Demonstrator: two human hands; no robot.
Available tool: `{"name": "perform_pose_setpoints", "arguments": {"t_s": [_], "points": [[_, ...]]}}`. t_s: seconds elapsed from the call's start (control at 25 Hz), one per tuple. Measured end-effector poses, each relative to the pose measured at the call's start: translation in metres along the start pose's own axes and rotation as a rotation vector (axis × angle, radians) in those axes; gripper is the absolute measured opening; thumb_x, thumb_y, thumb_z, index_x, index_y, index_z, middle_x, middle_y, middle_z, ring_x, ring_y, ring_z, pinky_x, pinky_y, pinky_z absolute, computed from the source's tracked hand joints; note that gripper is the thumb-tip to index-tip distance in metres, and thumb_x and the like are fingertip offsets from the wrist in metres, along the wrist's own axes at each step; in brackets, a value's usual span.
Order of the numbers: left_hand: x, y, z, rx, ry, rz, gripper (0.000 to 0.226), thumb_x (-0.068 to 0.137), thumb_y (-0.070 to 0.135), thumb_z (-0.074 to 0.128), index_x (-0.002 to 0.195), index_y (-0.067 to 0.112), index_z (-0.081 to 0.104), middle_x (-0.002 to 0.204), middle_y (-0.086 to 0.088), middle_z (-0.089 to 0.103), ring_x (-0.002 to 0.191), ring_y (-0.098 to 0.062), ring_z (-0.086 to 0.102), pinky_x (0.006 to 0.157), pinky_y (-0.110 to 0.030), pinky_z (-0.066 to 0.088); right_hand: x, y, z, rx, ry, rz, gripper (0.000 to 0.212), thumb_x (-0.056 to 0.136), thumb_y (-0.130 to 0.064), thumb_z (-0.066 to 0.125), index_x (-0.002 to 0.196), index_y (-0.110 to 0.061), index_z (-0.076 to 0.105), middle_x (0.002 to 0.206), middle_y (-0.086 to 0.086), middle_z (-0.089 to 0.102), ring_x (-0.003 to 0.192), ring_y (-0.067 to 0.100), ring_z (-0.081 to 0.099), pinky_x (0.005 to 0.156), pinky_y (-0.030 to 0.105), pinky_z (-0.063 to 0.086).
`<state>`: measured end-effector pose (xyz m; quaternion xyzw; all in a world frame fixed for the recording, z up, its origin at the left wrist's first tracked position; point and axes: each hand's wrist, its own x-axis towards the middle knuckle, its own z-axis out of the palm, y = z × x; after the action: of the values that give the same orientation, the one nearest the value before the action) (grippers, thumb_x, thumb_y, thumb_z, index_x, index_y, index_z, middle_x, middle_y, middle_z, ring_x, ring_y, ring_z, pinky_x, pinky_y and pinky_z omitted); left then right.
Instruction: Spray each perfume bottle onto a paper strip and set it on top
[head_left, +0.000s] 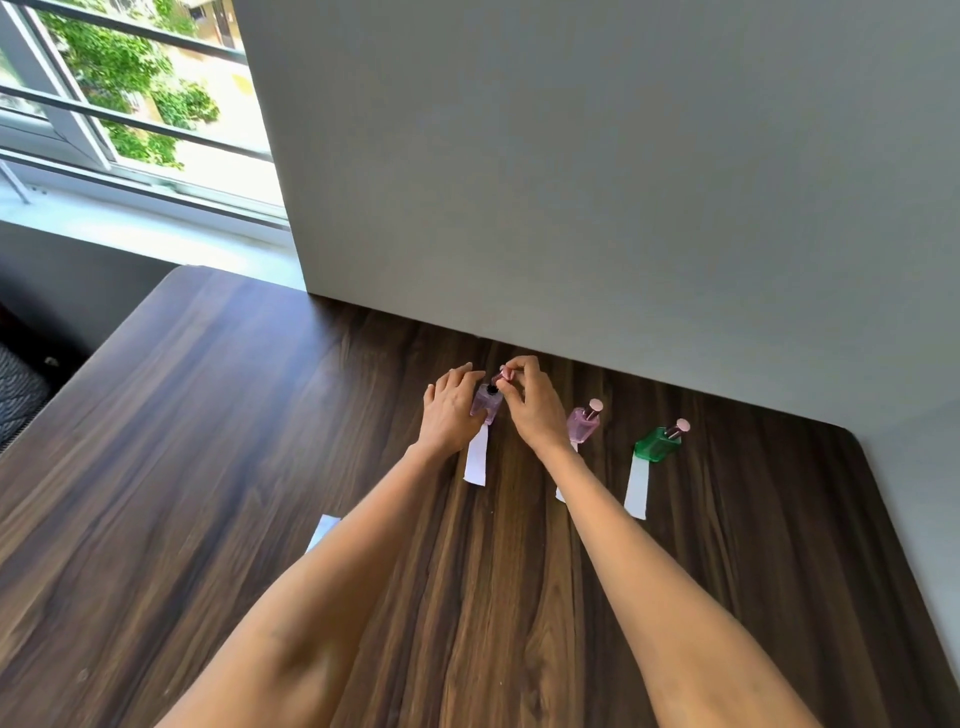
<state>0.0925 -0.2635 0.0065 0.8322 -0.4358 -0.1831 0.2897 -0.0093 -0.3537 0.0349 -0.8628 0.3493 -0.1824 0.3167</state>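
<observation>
Because the dark wood-grain table (260, 467) runs flat to the grey wall, everything sits in a row near its far edge. At twelve o'clock of the forearms, the left hand (451, 413) wraps the lilac glass bottle (487, 405), upright on its white paper strip (478, 460), whose long axis runs toward six. Directly above the neck, the right hand (530, 402) pinches the pink cap (503, 375); recapping likely needs a straight drop. Toward three stand a capped pink bottle (583, 423) and a green bottle (657, 443) on strips. A spare strip (323, 530) lies at eight.
</observation>
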Motion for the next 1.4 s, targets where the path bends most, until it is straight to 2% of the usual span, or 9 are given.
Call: {"name": "perform_pose_setpoints", "arguments": {"t_s": [0.12, 0.28, 0.36, 0.48, 0.56, 0.84, 1.04, 1.2, 1.4], "points": [[0.006, -0.001, -0.003, -0.022, -0.048, 0.028, 0.044, 0.090, 0.016, 0.056, 0.133, 0.020, 0.046, 0.153, -0.009, 0.030, 0.142, -0.032, 0.023, 0.113, -0.052, 0.024, 0.001, 0.003, 0.004, -0.104, -0.054, -0.019, 0.021, 0.092, -0.029, 0.055, 0.109, -0.023, 0.046, 0.110, 0.005, 0.062, 0.102, 0.019, 0.059, 0.065, 0.021, 0.047], [0.011, -0.001, -0.005, -0.039, -0.050, 0.003, 0.036, 0.092, 0.021, 0.054, 0.128, 0.019, 0.051, 0.150, -0.009, 0.035, 0.139, -0.032, 0.027, 0.111, -0.053, 0.026, -0.007, 0.003, 0.008, -0.164, 0.002, -0.064, 0.040, 0.086, -0.026, 0.064, 0.122, -0.019, 0.048, 0.124, 0.007, 0.057, 0.116, 0.021, 0.051, 0.082, 0.027, 0.048], [0.012, -0.002, -0.005, -0.040, -0.058, -0.005, 0.036, 0.091, 0.021, 0.056, 0.127, 0.020, 0.051, 0.149, -0.008, 0.036, 0.139, -0.032, 0.027, 0.111, -0.053, 0.025, -0.013, 0.003, 0.007, -0.230, 0.080, -0.109, 0.038, 0.088, -0.020, 0.060, 0.125, -0.018, 0.050, 0.126, 0.008, 0.055, 0.116, 0.023, 0.050, 0.086, 0.031, 0.052], [0.012, -0.003, -0.006, -0.019, -0.073, -0.005, 0.038, 0.091, 0.021, 0.056, 0.129, 0.022, 0.050, 0.149, -0.007, 0.036, 0.139, -0.031, 0.027, 0.112, -0.055, 0.023, -0.021, 0.002, 0.004, -0.375, 0.122, -0.176, 0.036, 0.088, -0.010, 0.056, 0.123, -0.019, 0.058, 0.121, 0.012, 0.058, 0.112, 0.030, 0.053, 0.079, 0.042, 0.055], [0.013, -0.003, -0.007, -0.010, -0.079, -0.007, 0.039, 0.092, 0.021, 0.056, 0.130, 0.023, 0.049, 0.149, -0.007, 0.036, 0.140, -0.032, 0.026, 0.113, -0.057, 0.020, -0.022, -0.002, 0.001, -0.417, 0.142, -0.181, 0.038, 0.087, -0.008, 0.058, 0.123, -0.020, 0.060, 0.119, 0.015, 0.061, 0.111, 0.034, 0.055, 0.076, 0.044, 0.055], [0.011, -0.003, -0.007, -0.003, -0.071, -0.010, 0.040, 0.092, 0.024, 0.055, 0.132, 0.024, 0.048, 0.148, -0.006, 0.039, 0.139, -0.032, 0.028, 0.114, -0.060, 0.016, -0.033, 0.002, -0.006, -0.636, 0.053, -0.250, 0.053, 0.088, -0.005, 0.057, 0.137, -0.022, 0.046, 0.121, 0.016, 0.060, 0.119, 0.035, 0.052, 0.089, 0.046, 0.050], [0.013, -0.002, -0.008, 0.020, -0.081, -0.006, 0.041, 0.092, 0.024, 0.055, 0.133, 0.024, 0.048, 0.148, -0.008, 0.038, 0.140, -0.032, 0.027, 0.114, -0.059, 0.014, -0.035, -0.003, -0.002, -0.621, 0.072, -0.179, 0.059, 0.082, -0.004, 0.064, 0.135, -0.023, 0.048, 0.116, 0.016, 0.062, 0.115, 0.035, 0.055, 0.084, 0.045, 0.051], [0.012, -0.001, -0.007, 0.056, -0.095, -0.004, 0.044, 0.092, 0.024, 0.055, 0.134, 0.024, 0.045, 0.149, -0.011, 0.035, 0.140, -0.033, 0.027, 0.115, -0.059, 0.015, -0.039, -0.006, 0.001, -0.607, 0.028, -0.153, 0.061, 0.084, -0.005, 0.059, 0.139, -0.024, 0.040, 0.126, 0.016, 0.056, 0.120, 0.034, 0.049, 0.088, 0.044, 0.048], [-0.007, 0.007, -0.011, 0.023, -0.048, -0.035, 0.057, 0.093, 0.024, 0.054, 0.144, 0.018, 0.030, 0.151, -0.011, 0.033, 0.141, -0.031, 0.028, 0.116, -0.053, 0.018, -0.054, -0.012, -0.010, -0.544, 0.046, -0.078, 0.064, 0.084, -0.003, 0.057, 0.142, -0.019, 0.035, 0.131, 0.015, 0.052, 0.120, 0.032, 0.049, 0.092, 0.041, 0.046]]}}
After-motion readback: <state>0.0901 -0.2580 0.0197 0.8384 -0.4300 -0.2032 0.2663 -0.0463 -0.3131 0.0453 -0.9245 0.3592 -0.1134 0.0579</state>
